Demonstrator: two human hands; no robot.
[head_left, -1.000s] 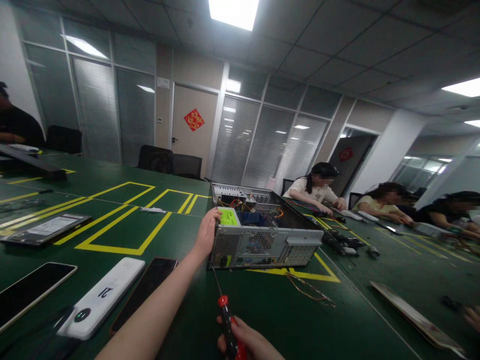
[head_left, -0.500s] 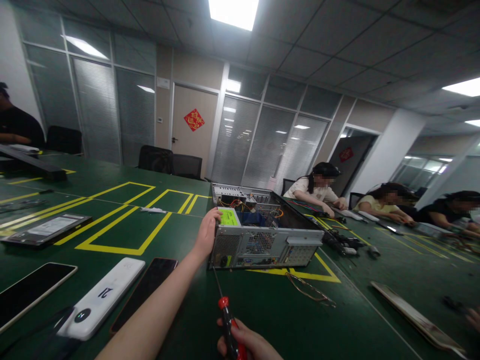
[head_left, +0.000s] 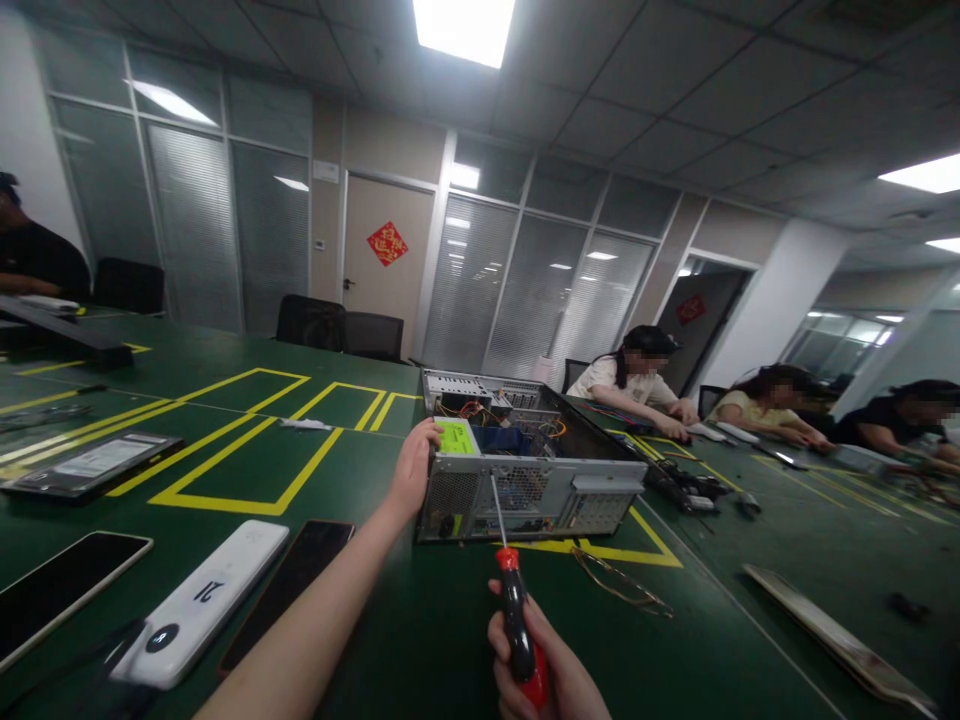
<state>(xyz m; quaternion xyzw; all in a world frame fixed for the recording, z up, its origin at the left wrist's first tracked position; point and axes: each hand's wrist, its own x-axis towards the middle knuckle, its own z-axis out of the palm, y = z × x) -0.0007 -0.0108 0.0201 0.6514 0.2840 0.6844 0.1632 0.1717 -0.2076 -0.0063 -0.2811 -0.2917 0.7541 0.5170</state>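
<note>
An opened computer case [head_left: 607, 478] lies on the green table with its back panel facing me and its inside visible from above. My left hand [head_left: 411, 472] holds the case's left rear corner, fingers bent over the edge beside the power supply [head_left: 456, 438] with its yellow-green label. In my right hand [head_left: 555, 665] is a red and black screwdriver [head_left: 516, 610], gripped by its handle. The shaft points up and away, its tip in front of the back panel near the round fan grille [head_left: 523, 488]. Whether the tip touches the panel I cannot tell.
Left of my forearm lie a dark phone [head_left: 289, 590], a white power bank [head_left: 217, 600], another phone [head_left: 67, 590] and a hard drive [head_left: 97, 462]. Eyeglasses [head_left: 622, 582] rest before the case. Black cables [head_left: 686, 485] lie to its right. Several people sit around the table.
My right hand has moved the screwdriver rightward and up, from the case's lower left corner to the middle of the back panel. My left hand stays on the corner.
</note>
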